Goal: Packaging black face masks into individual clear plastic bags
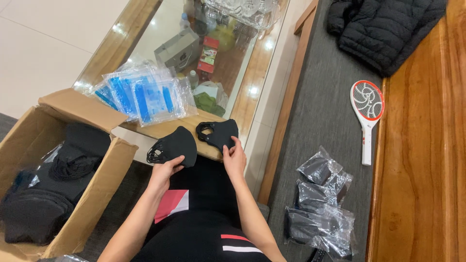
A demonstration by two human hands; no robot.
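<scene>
Currently pinching one black face mask each: left hand [165,171] on the left mask [174,146], right hand [234,157] on the right mask [218,133], both lying at the tabletop [167,128] edge over the lap. Probable faults: mask sliding off the edge; ear loops snagging. Nearby: slippery bag stack [143,95] just beyond the left hand, open cardboard box [63,170] far left, packed bags [320,208] well right.

Two loose black masks [174,145] [219,133] – three bagged mask packs [320,170] [315,194] [318,230] – one cardboard box [97,184], one racket-shaped swatter [367,104]
</scene>
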